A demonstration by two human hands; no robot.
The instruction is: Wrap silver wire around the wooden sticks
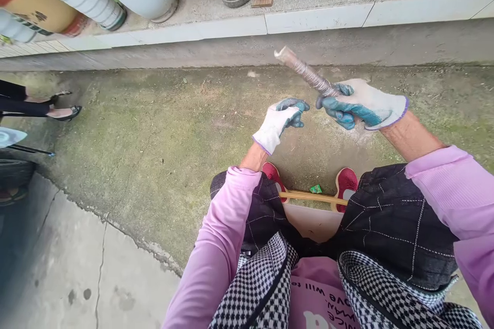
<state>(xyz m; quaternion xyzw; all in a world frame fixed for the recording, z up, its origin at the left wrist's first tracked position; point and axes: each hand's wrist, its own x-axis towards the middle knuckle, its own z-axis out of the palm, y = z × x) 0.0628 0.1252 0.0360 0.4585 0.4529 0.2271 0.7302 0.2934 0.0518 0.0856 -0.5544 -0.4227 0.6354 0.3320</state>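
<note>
The right hand (363,105), in a white glove with blue-green fingers, was clenched round a wire-wound grey stick (304,72), its tip slanting up and left above the mossy concrete ground (154,139). The matching gloved left hand (281,121) curled loosely just beside it, holding nothing.

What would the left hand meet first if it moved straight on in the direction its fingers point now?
The left hand points right, toward the right hand, which grips a wire-wrapped stick. It would probably meet that hand's fingers first, though depth between the two is unclear.
</note>
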